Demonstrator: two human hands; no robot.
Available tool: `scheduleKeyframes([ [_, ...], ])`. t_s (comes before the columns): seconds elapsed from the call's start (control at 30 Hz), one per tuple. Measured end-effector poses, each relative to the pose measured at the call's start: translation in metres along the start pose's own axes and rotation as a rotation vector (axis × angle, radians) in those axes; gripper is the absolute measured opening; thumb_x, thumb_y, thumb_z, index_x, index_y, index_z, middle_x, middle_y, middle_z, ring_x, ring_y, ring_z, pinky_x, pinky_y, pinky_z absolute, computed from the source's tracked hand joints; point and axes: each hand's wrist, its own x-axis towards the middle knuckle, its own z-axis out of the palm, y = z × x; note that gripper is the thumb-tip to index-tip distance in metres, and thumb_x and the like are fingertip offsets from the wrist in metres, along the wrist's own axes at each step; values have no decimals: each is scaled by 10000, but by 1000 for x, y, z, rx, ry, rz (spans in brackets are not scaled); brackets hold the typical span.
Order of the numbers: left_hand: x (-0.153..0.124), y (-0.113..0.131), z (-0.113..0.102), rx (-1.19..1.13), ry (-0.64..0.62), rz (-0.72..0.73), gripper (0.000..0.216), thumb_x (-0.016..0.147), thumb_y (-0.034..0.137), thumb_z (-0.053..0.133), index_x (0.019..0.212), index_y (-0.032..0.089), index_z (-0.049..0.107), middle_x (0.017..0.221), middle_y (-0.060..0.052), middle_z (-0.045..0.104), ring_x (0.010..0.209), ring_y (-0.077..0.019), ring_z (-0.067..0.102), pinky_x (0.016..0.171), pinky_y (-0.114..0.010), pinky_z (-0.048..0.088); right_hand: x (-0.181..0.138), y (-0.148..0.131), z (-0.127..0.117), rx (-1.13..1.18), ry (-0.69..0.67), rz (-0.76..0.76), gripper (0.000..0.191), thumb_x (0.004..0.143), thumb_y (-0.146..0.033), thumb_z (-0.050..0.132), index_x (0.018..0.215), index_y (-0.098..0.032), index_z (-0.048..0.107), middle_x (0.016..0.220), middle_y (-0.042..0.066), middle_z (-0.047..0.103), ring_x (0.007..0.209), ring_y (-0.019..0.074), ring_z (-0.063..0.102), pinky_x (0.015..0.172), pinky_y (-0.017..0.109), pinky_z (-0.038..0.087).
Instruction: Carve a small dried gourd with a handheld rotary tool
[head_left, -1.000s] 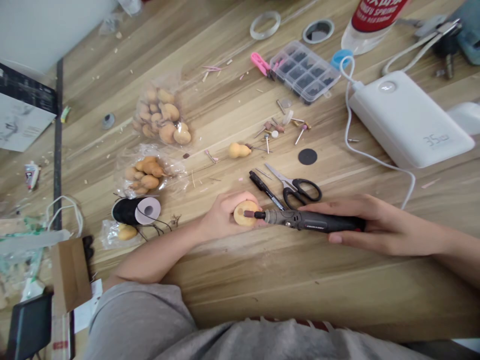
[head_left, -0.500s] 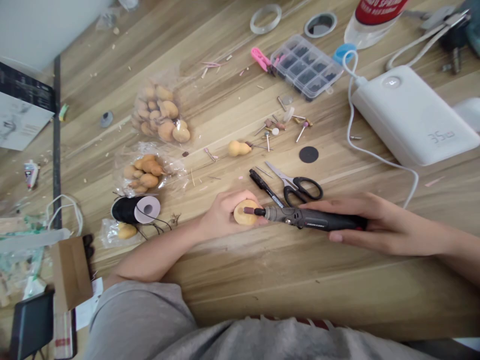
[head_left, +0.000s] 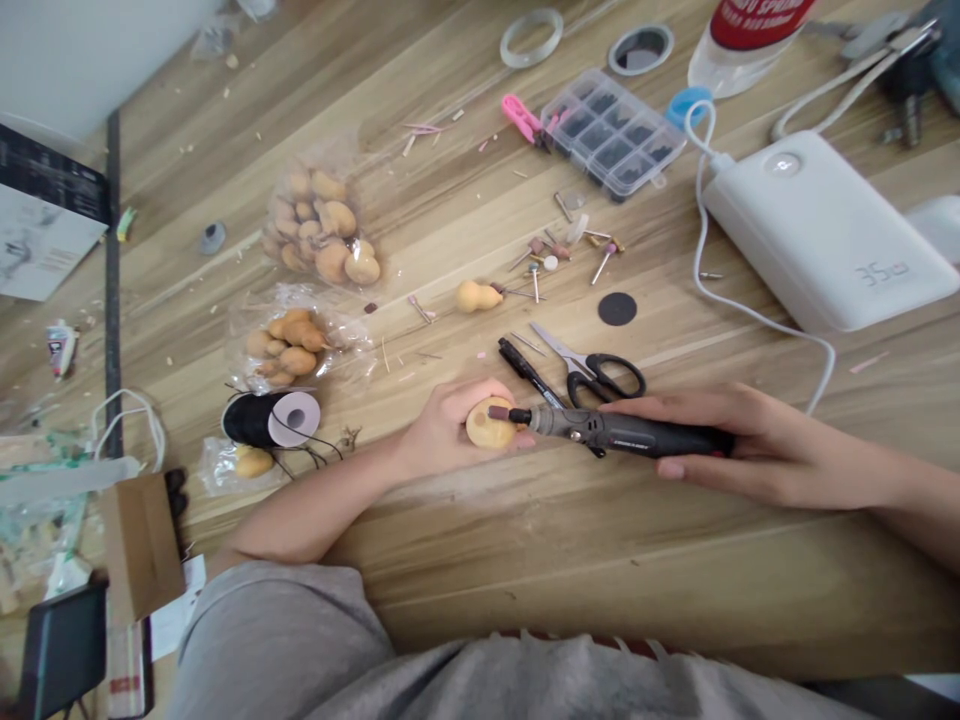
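Bags of gourds, gourd in hand

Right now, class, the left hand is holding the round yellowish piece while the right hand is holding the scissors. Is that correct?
Not quite: the head view shows the right hand holding the black rotary tool; the scissors lie on the table. The left hand is indeed holding the round yellowish piece.

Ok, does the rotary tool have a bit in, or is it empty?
Bit in: a reddish-brown cylindrical bit sticks out of the front end of the rotary tool, which the right hand holds.
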Motion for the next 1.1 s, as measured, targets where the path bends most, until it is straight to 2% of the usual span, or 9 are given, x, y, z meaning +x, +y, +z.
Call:
scheduleKeyframes([
  [0.23, -3, -5, -2, -141, -89, -61, 266, 769, 365, 724, 875, 150, 610, 831, -69, 726, 717, -139, 677, 665, -232, 526, 1, -1, -1, 16, -57, -58, 489, 884, -216, 617, 1367, -257, 556, 1269, 46, 688, 1151, 185, 655, 915, 209, 534],
  [0.37, -3, -5, -1, -136, -95, -61, 261, 772, 361, 723, 873, 149, 610, 824, -68, 721, 708, -135, 668, 658, -229, 517, 0, 0, 0, 4, -52, -71, 508, 885, -208, 616, 1382, -273, 532, 1287, 33, 678, 1154, 170, 653, 926, 195, 523],
  [0.57, -1, -1, 0, -7, -4, -32, 282, 716, 340, 779, 792, 142, 593, 655, 0, 646, 541, -70, 547, 522, -178, 428, -1, 2, 1, -3, 13, -33, 535, 892, -223, 616, 1407, -309, 498, 1266, 9, 693, 1124, 166, 670, 882, 187, 539],
  [0.73, -3, -3, -1, -133, -93, -62, 246, 757, 328, 739, 870, 148, 615, 813, -59, 724, 695, -124, 670, 637, -212, 527, 0, 0, 0, 4, -26, -75, 540, 877, -204, 629, 1394, -312, 519, 1294, 16, 676, 1128, 168, 668, 912, 196, 532],
  [0.93, -9, -9, 4, -294, 4, -151, 269, 758, 228, 747, 978, 160, 607, 920, -77, 747, 789, -136, 715, 709, -224, 572, 1, -1, 1, -2, -23, -78, 530, 878, -206, 627, 1389, -302, 527, 1300, 28, 672, 1124, 168, 670, 912, 193, 532],
  [1.0, -8, -8, 3, -285, -32, -132, 268, 756, 221, 738, 976, 156, 598, 949, -90, 748, 824, -151, 721, 736, -241, 579, 1, 0, 1, 5, -12, -64, 542, 881, -211, 626, 1402, -311, 512, 1303, 24, 671, 1123, 170, 671, 915, 198, 531],
  [1.1, -6, -5, 1, -201, -55, -116, 202, 775, 222, 701, 938, 154, 601, 885, -84, 746, 784, -149, 715, 689, -232, 572, 0, 1, 1, 4, 15, -41, 536, 881, -229, 630, 1399, -303, 519, 1293, 32, 677, 1116, 189, 676, 897, 214, 545],
])
